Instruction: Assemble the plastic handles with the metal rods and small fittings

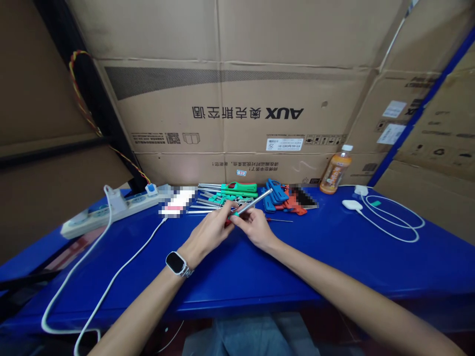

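My left hand (211, 231), with a smartwatch on its wrist, and my right hand (254, 227) meet over the middle of the blue table (326, 257). Both pinch a slim silver metal tool (252, 202) that slants up to the right; a bit of red shows at its lower end between my fingers. Just behind my hands lie green-handled tools (237, 188) with long metal shafts, and to their right blue-handled tools (274, 194) and red-handled tools (293, 203). A thin red-tipped rod (280, 220) lies on the table right of my right hand.
A white power strip (107, 210) with plugged cables lies at the left, and a white cable runs to the front edge. An orange drink bottle (336, 170) stands at the back right beside a white charger and coiled cable (386, 217). Cardboard boxes (237, 99) wall the back.
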